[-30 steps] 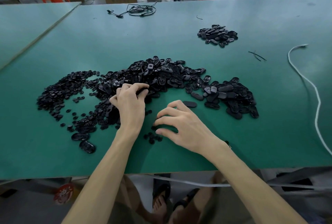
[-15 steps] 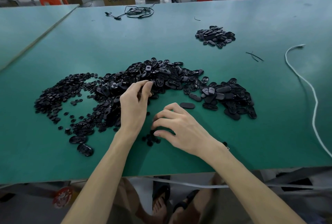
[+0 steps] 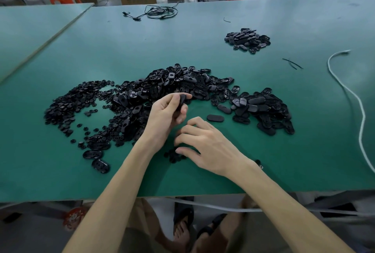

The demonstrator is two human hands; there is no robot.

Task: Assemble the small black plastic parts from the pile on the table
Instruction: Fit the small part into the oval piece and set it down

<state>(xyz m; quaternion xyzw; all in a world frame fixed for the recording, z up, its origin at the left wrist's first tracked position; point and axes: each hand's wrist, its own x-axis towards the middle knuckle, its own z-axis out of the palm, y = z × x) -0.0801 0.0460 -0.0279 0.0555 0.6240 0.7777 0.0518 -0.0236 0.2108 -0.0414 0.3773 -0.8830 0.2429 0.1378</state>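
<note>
A wide pile of black oval plastic shells spreads across the middle of the green table, with a heap of small round black pieces at its left. My left hand is lifted just off the pile and pinches one black oval shell between thumb and fingers. My right hand rests palm down in front of it, fingertips on a small cluster of round pieces; whether it grips one is hidden. A single oval shell lies just beyond the right hand.
A smaller heap of black parts lies at the far right. A white cable curves along the right side, a black cable lies at the far edge, and two thin black ties lie between. Boxes and orange stools stand behind the table.
My left hand has pulled back from the pile and lifted with one oval shell pinched in it. My right hand has stayed over the small round pieces.
</note>
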